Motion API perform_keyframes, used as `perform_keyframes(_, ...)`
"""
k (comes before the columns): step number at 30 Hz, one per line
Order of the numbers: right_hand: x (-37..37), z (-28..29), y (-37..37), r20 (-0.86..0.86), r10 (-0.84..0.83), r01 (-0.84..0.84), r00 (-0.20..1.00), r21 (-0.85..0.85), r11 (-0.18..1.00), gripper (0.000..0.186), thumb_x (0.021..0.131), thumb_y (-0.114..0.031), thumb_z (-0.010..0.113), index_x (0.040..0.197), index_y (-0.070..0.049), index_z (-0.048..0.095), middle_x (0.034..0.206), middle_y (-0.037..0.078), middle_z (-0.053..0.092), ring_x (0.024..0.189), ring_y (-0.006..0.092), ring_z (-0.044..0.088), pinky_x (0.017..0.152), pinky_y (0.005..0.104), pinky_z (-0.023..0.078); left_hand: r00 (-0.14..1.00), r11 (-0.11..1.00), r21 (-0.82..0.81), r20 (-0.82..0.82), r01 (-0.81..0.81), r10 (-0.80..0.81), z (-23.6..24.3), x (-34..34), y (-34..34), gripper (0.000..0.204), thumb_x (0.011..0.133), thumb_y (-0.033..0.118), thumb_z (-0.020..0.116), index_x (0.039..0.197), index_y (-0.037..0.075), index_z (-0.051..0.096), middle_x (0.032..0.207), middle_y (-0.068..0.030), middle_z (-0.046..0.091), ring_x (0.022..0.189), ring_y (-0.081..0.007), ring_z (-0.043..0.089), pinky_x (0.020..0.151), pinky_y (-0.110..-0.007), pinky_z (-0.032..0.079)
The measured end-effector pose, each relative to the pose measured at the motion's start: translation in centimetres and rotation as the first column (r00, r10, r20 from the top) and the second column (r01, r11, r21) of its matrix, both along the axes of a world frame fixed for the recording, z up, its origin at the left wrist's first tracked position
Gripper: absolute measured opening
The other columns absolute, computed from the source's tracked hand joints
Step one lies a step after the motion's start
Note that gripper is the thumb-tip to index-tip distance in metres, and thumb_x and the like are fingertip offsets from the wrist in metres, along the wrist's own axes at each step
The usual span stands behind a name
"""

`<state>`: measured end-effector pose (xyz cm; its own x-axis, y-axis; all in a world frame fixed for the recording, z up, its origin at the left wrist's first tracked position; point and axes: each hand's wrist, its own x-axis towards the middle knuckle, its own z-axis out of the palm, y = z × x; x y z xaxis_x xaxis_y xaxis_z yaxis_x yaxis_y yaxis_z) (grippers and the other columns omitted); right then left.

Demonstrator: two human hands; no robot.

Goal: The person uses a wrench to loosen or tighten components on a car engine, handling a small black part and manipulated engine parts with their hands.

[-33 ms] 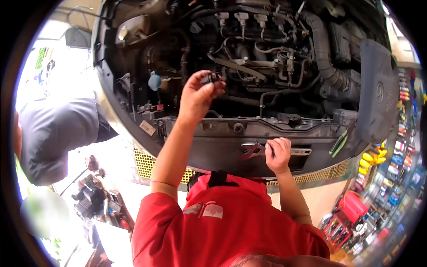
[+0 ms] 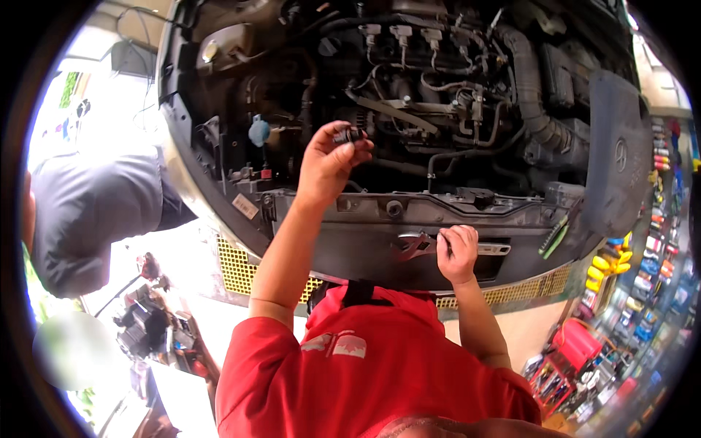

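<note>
While the left hand (image 2: 332,162) in the head view pinches a small dark part (image 2: 350,136) between thumb and fingers, over the front of the open engine bay (image 2: 391,179), the right hand (image 2: 457,255) is wrapped round a metal wrench (image 2: 488,249) above the front panel (image 2: 350,252). Seemingly, the part is already loose, the bay still uncovered, and the wrench on no visible fastener.
</note>
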<state>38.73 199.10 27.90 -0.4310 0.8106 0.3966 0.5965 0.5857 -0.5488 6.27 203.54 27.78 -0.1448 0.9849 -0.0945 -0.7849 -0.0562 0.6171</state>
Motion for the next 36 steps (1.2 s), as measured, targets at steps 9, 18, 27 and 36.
perform_keyframes(9, -0.9, 0.4, -0.9, 0.091, 0.022, -0.030, 0.996, 0.086, 0.996, 0.013, 0.082, -0.006, 0.071, 0.094, -0.003, 0.066, 0.092, 0.012, 0.064, 0.090, 0.0343, 0.060, 0.084, 0.0447, 0.046, 0.937, 0.980, 0.191, 0.328, 0.057, -0.119, 2.6, -1.0, -7.9, 0.043, 0.084, 0.019, 0.082, 0.121, 0.014, 0.062, 0.098, -0.0052, 0.061, 0.096, -0.0228, 0.059, 0.081, -0.037, 0.049)
perform_keyframes(18, -1.5, -0.1, -2.2, 0.143, -0.066, 0.042, 0.987, 0.170, 0.985, 0.015, 0.083, -0.006, 0.070, 0.097, -0.003, 0.066, 0.095, 0.012, 0.065, 0.093, 0.0340, 0.061, 0.084, 0.0443, 0.046, 0.928, 0.954, 0.297, 0.341, 0.048, -0.153, 3.9, -2.8, -11.7, 0.040, 0.086, 0.018, 0.079, 0.121, 0.012, 0.062, 0.105, -0.0061, 0.061, 0.102, -0.0229, 0.059, 0.084, -0.037, 0.049)
perform_keyframes(27, -1.6, 0.5, -3.0, 0.132, -0.143, 0.117, 0.981, 0.187, 0.975, 0.017, 0.089, -0.010, 0.070, 0.103, -0.002, 0.066, 0.100, 0.014, 0.065, 0.097, 0.0356, 0.060, 0.087, 0.0452, 0.046, 0.940, 0.985, 0.135, -0.308, -0.108, 0.145, 6.2, -3.8, -14.2, 0.038, 0.085, 0.003, 0.078, 0.118, 0.002, 0.059, 0.119, -0.0133, 0.067, 0.109, -0.0201, 0.064, 0.093, -0.034, 0.052)
perform_keyframes(36, -7.1, 6.8, -1.4, -0.076, -0.140, 0.154, 0.987, 0.226, 0.962, 0.022, 0.089, -0.009, 0.071, 0.109, -0.001, 0.067, 0.105, 0.015, 0.064, 0.100, 0.0365, 0.059, 0.088, 0.0444, 0.048, 0.698, 0.977, -0.074, -0.710, -0.202, 0.091, 6.8, -1.6, -15.8, 0.038, 0.082, 0.005, 0.081, 0.115, -0.002, 0.063, 0.104, -0.0081, 0.071, 0.097, -0.0154, 0.067, 0.089, -0.030, 0.052)
